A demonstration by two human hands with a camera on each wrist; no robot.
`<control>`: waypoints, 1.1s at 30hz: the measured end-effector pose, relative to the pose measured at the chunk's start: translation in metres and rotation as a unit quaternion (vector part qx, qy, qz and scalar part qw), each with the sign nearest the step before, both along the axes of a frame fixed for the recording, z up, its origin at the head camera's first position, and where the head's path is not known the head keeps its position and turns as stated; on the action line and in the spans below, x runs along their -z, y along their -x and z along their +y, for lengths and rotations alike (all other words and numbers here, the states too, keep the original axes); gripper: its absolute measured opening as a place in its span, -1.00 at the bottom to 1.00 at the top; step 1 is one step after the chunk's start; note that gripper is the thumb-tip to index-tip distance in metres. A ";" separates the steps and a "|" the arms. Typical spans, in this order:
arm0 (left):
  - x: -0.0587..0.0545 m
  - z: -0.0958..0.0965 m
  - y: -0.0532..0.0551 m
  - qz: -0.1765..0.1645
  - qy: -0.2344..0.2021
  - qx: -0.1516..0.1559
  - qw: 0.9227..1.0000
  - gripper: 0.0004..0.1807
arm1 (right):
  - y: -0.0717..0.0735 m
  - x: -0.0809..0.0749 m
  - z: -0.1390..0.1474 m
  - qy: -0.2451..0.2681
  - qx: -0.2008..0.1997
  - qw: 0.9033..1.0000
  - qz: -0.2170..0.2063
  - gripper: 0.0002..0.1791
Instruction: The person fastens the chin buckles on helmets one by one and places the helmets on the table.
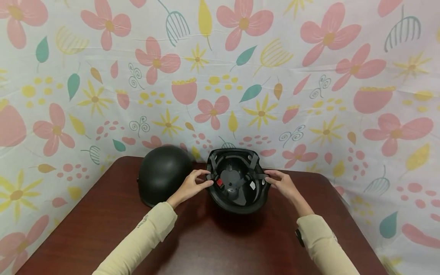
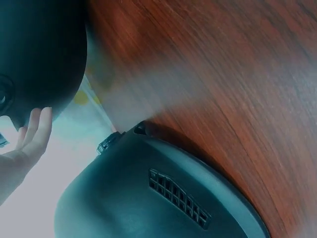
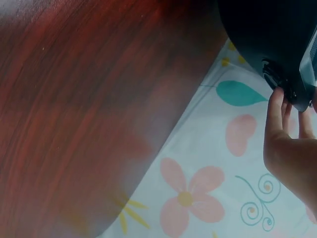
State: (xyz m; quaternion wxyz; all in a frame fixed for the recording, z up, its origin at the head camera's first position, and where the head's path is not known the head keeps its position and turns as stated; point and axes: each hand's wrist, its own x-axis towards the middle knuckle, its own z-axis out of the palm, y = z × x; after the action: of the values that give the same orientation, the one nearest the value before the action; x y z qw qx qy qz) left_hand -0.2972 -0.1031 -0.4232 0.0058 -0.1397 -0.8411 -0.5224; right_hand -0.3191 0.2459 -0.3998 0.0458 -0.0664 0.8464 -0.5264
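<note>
A black helmet (image 1: 237, 205) is tipped over the table with its hollow inside facing me. Grey straps (image 1: 254, 162), a red buckle part (image 1: 220, 182) and a small white label (image 1: 252, 185) show inside it. My left hand (image 1: 192, 185) grips its left rim near a strap, thumb on the near side. On the opposite rim, my right hand (image 1: 283, 185) pinches the edge; in the right wrist view its fingers (image 3: 275, 111) touch the outer shell by a dark fitting. A second black helmet (image 1: 163, 175) sits dome up beside my left hand, its vent grille (image 2: 178, 196) visible in the left wrist view.
Both helmets are at the back of a dark red-brown wooden table (image 1: 206, 248). A white cloth with a flower print (image 1: 220, 68) hangs right behind the table and along its sides.
</note>
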 end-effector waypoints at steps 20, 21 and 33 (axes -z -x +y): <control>-0.010 -0.011 -0.001 0.008 -0.011 0.039 0.999 -0.03 | -0.003 0.034 -0.023 0.064 0.020 0.997 -0.040 -0.49; -0.010 -0.011 -0.001 0.002 -0.017 0.038 0.999 0.00 | -0.003 0.036 -0.025 0.062 0.019 0.997 -0.040 -0.49; -0.002 -0.007 -0.004 -0.044 -0.065 0.034 0.996 0.05 | -0.003 0.052 -0.036 0.046 0.038 0.998 -0.029 -0.53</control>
State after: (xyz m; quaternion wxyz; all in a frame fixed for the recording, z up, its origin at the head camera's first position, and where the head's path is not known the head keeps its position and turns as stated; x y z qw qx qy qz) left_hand -0.2930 -0.1104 -0.4208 -0.0400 -0.1449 -0.7997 -0.5812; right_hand -0.3160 0.2103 -0.4516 0.0469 -0.0214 0.8214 -0.5680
